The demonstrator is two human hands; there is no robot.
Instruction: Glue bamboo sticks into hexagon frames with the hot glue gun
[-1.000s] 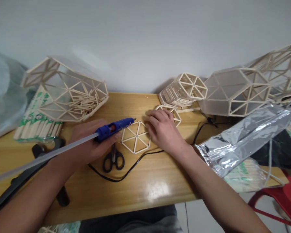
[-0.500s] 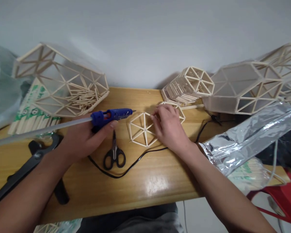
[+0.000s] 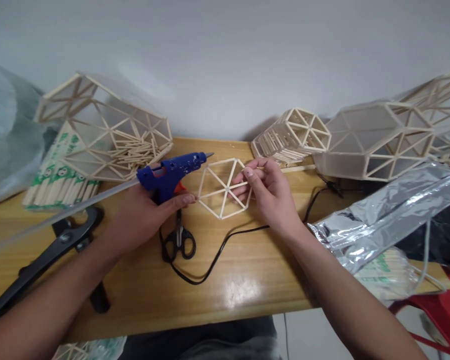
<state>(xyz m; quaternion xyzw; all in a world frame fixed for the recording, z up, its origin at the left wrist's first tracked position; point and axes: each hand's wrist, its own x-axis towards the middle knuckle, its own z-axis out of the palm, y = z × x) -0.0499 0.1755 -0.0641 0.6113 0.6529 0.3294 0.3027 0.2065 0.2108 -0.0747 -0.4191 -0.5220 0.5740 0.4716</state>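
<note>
My left hand (image 3: pixel 144 212) is closed round a blue hot glue gun (image 3: pixel 172 172), its nozzle pointing right and a long glue stick (image 3: pixel 82 202) sticking out of its back. The left fingertips come up to the left corner of a hexagonal frame of thin wooden sticks (image 3: pixel 225 189). My right hand (image 3: pixel 268 192) pinches that frame by its right side, holding it tilted above the table. Some right fingers show behind the spokes. Small black scissors (image 3: pixel 180 242) lie below the glue gun, their tips partly hidden by its cord.
A wooden lattice shape holding short sticks (image 3: pixel 135 152) stands back left, beside packs of chopsticks (image 3: pixel 56 175). Large black cutters (image 3: pixel 60 245) lie under my left forearm. More lattice shapes (image 3: pixel 378 140) and a silver foil bag (image 3: pixel 390 215) lie right. A black cord (image 3: pixel 217 255) crosses the table.
My right hand has lifted the hexagonal frame off the table and tilted it. The glue gun has risen slightly, its nozzle now angled up, and the cord has shifted.
</note>
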